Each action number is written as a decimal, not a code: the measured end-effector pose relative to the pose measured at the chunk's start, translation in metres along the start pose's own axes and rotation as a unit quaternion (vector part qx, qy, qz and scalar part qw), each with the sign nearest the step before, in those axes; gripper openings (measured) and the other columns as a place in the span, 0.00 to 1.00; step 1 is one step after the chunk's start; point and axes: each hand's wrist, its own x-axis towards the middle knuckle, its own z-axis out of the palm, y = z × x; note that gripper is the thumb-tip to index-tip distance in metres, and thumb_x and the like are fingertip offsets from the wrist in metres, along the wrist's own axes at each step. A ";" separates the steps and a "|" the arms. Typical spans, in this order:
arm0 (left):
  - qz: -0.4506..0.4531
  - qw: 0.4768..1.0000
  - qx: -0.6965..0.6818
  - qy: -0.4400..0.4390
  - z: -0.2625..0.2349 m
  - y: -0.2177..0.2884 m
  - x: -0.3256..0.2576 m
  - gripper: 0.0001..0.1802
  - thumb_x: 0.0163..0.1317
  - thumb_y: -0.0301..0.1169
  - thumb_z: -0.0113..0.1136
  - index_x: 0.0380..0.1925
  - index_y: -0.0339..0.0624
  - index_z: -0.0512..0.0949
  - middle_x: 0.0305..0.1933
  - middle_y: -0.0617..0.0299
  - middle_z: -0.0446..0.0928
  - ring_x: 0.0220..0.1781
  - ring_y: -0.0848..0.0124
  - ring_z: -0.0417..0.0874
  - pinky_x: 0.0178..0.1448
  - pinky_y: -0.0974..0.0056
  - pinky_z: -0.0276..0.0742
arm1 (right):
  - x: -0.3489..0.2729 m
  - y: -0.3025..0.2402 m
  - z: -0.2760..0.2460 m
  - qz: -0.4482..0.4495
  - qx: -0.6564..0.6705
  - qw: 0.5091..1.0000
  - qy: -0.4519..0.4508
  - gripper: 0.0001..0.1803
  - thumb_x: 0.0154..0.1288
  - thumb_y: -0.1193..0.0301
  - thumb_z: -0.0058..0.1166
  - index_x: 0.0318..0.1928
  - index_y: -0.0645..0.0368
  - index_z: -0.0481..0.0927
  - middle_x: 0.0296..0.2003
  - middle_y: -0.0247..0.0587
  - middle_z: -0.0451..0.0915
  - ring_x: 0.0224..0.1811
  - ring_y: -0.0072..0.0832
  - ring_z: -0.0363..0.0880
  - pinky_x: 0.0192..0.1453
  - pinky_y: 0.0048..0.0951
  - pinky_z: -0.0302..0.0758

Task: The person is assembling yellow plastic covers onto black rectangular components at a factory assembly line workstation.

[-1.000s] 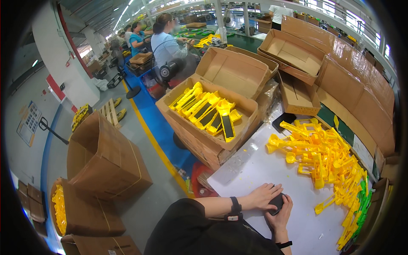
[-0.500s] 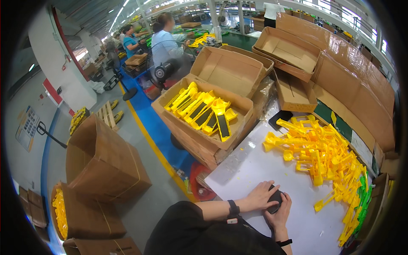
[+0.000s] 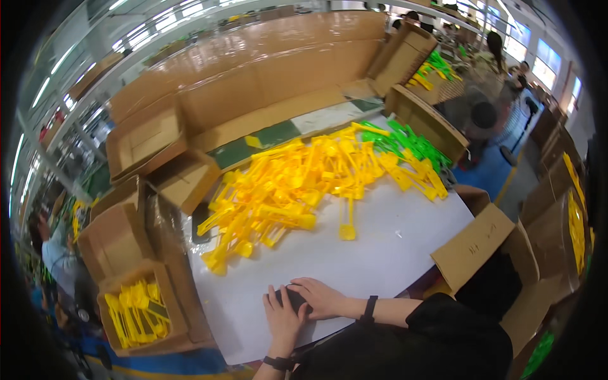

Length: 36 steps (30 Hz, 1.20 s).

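Both my hands are on a black rounded object point(image 3: 292, 300) near the front edge of the white tabletop point(image 3: 380, 253). My left hand point(image 3: 283, 318) is closed on its left side, fingers pointing away from me. From the right, my right hand point(image 3: 318, 297) curls its fingers over the top. The hands partly hide the object, and I cannot make out its kind. Beyond it lies a large loose pile of yellow plastic pieces point(image 3: 297, 180), long-handled with scoop-like ends. One yellow piece point(image 3: 348, 231) juts out of the pile toward me.
An open carton point(image 3: 179, 310) at left holds yellow pieces with dark panels. Green pieces point(image 3: 415, 145) lie beyond the pile. Empty-looking trays point(image 3: 145, 142) stand at the back left, before a tall cardboard wall point(image 3: 278, 69). An open box point(image 3: 475, 247) stands at right. People work in the background.
The view has swung to the right, so the table and yellow pile now fill the middle and the carton sits at far left. Both hands are still on the black object.
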 end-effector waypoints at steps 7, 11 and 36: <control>0.014 0.998 0.041 -0.043 0.001 0.009 -0.001 0.42 0.55 0.47 0.64 0.63 0.29 0.65 0.70 0.26 0.51 0.70 0.25 0.50 0.72 0.36 0.52 | -0.005 0.005 -0.001 0.003 -0.003 1.000 -0.001 0.46 0.44 0.69 0.63 0.66 0.63 0.60 0.64 0.53 0.62 0.69 0.48 0.59 0.74 0.43 0.57; 0.010 0.997 0.042 -0.067 -0.007 0.013 -0.001 0.46 0.55 0.53 0.62 0.64 0.27 0.62 0.70 0.24 0.49 0.71 0.24 0.47 0.73 0.36 0.48 | -0.006 0.001 -0.003 0.001 0.002 1.000 0.007 0.46 0.43 0.70 0.64 0.66 0.63 0.59 0.64 0.53 0.61 0.69 0.48 0.59 0.74 0.43 0.57; -0.147 0.955 -0.239 0.093 0.014 -0.026 -0.002 0.32 0.58 0.40 0.65 0.50 0.20 0.71 0.52 0.31 0.72 0.54 0.40 0.73 0.61 0.46 0.68 | -0.008 -0.005 -0.007 -0.017 0.027 0.999 0.006 0.46 0.43 0.66 0.69 0.65 0.59 0.62 0.64 0.58 0.60 0.68 0.51 0.60 0.72 0.44 0.60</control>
